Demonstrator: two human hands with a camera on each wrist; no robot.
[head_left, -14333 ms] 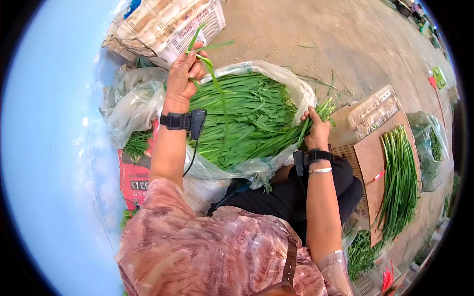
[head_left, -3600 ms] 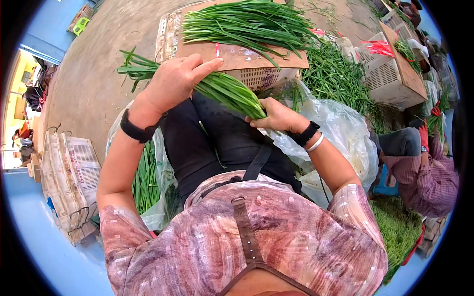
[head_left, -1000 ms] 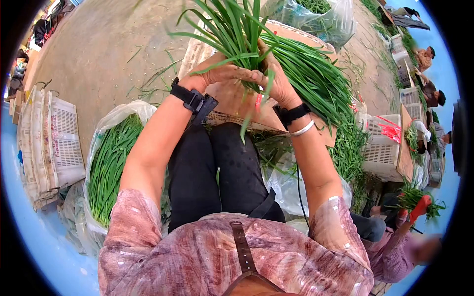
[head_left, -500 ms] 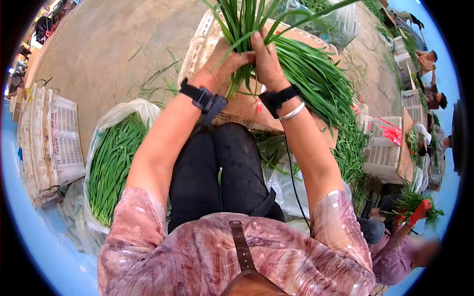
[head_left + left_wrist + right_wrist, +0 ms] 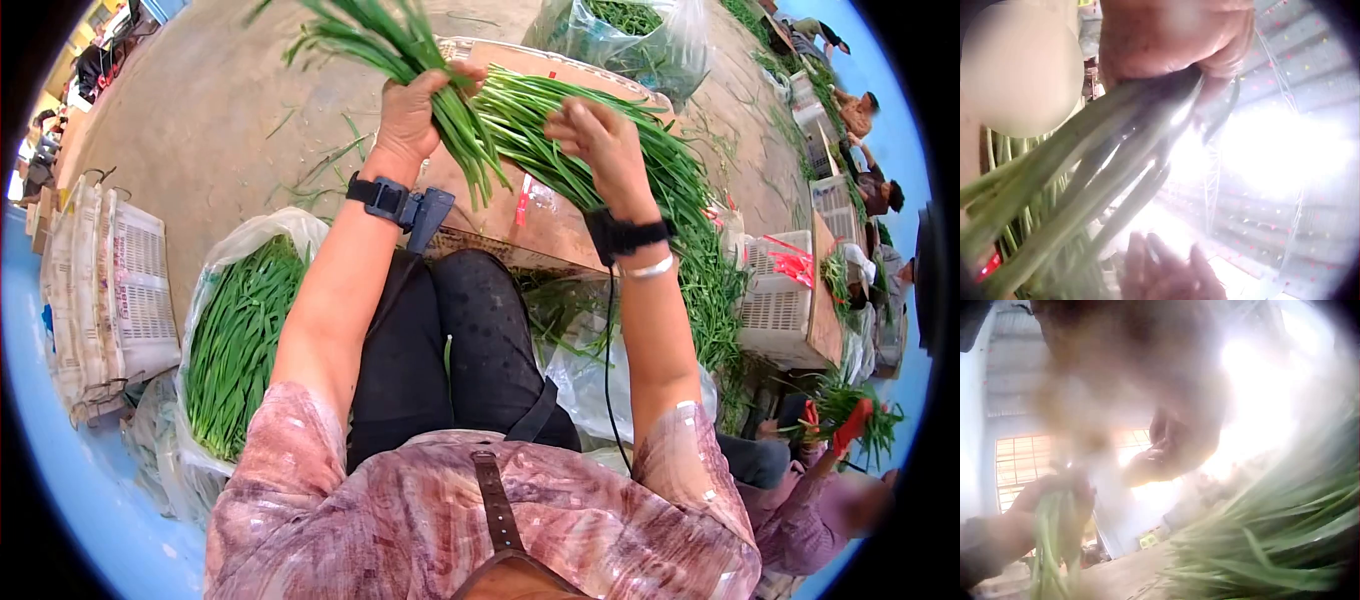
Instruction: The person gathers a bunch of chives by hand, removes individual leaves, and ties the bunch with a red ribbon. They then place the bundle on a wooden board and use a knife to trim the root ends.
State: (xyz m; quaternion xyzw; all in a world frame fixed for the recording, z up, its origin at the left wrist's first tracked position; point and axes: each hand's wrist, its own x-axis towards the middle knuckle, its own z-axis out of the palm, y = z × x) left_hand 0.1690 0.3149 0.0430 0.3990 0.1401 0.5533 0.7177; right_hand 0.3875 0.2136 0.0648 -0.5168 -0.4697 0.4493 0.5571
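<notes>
In the head view the left hand (image 5: pixel 408 118) grips a bunch of long green stalks (image 5: pixel 385 45), tilted with its leaves up and left and its pale ends down and right. Apart from it, the right hand (image 5: pixel 603 145) hangs with loosely bent fingers and nothing visible in them, above a large pile of stalks (image 5: pixel 650 175) on a brown board (image 5: pixel 480 215). The left wrist view shows the left hand (image 5: pixel 1175 37) round the stalks (image 5: pixel 1085 169) and the blurred right hand (image 5: pixel 1169 275) below. In the right wrist view the right hand (image 5: pixel 1175 437) is blurred.
A plastic bag of greens (image 5: pixel 240 350) stands at the left, beside stacked crates (image 5: pixel 135 290). Another bag (image 5: pixel 630 55) lies beyond the board. Loose greens, a board-topped crate (image 5: pixel 780 310) and a seated person (image 5: pixel 800 520) are at the right.
Half a second ago both hands were at the bunch; the right hand has let go and moved right, while the left has carried the bunch leftward and tilted it. Earlier, the left hand reached over the bag.
</notes>
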